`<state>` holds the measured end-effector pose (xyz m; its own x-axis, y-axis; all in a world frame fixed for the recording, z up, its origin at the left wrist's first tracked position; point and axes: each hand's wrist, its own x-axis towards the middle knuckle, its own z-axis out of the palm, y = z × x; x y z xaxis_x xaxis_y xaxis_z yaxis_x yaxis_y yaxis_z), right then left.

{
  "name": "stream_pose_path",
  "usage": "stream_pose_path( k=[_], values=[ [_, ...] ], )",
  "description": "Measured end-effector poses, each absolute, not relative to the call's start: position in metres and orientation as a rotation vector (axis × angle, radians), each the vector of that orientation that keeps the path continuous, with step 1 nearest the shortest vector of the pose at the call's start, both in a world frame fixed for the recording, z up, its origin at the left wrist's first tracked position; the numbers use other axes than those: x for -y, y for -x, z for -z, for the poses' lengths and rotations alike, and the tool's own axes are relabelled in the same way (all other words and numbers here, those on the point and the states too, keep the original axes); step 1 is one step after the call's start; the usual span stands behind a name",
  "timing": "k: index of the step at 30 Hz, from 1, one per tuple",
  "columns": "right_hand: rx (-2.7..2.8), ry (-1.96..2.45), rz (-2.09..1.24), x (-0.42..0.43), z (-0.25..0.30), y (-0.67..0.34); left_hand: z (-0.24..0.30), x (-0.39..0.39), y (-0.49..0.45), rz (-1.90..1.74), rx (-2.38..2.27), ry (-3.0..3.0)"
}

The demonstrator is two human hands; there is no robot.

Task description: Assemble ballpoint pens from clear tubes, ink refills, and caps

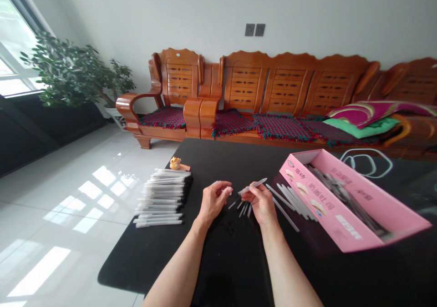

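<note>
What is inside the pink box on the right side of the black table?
The open pink cardboard box holds a loose heap of thin grey tubes, blurred in the picture. The heap covers the box floor beneath it, and the near wall hides its lower part.

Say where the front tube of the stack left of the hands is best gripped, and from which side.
Pinch the front tube around its middle, coming from the near side, toward the person. It lies outermost along the stack, so that side looks free, and its long, thin, straight body suits a fingertip pinch across the barrel.
</note>
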<state>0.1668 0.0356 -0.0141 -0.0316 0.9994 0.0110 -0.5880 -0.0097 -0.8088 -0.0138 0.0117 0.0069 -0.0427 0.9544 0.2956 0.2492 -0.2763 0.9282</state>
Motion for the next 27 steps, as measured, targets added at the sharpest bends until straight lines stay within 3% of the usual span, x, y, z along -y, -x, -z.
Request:
stream_pose_path(
  k=[5,15,20,27],
  values=[
    [0.747,0.639,-1.463,-0.037,0.016,-0.172,-0.005,-0.018,0.032,-1.695,-1.616,-1.268],
    [0.829,0.661,-1.484,-0.033,0.007,-0.166,0.006,-0.024,0.04,-1.671,-1.757,-1.234],
    [0.982,0.756,-1.536,-0.028,0.002,-0.161,0.012,-0.028,0.043,-1.565,-1.907,-1.494],
    [1.03,0.776,-1.532,-0.027,0.004,-0.16,0.023,-0.04,0.041,-1.151,-1.962,-1.988]
  ],
)
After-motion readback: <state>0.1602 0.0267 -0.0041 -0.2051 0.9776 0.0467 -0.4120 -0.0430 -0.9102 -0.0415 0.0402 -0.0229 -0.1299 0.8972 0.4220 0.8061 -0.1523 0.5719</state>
